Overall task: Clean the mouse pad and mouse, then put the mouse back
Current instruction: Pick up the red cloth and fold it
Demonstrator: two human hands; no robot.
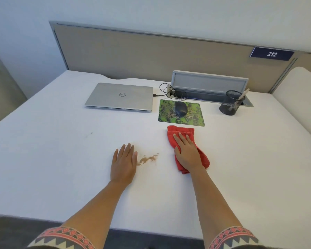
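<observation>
My right hand point(186, 151) pressed flat, fingers straight, on a red cloth point(176, 134) on the white desk point(61, 150), my left hand point(123, 163) spread flat beside a brown smear point(148, 159), dark mouse point(181, 108) resting on the green mouse pad point(196, 117) just beyond the cloth, closed laptop point(119, 97) to its left

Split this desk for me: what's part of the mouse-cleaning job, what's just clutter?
Job: mouse, sitting on the mouse pad; red cloth under the flat right hand.
Clutter: closed laptop; mesh pen holder; brown stain beside the flat left hand.
</observation>
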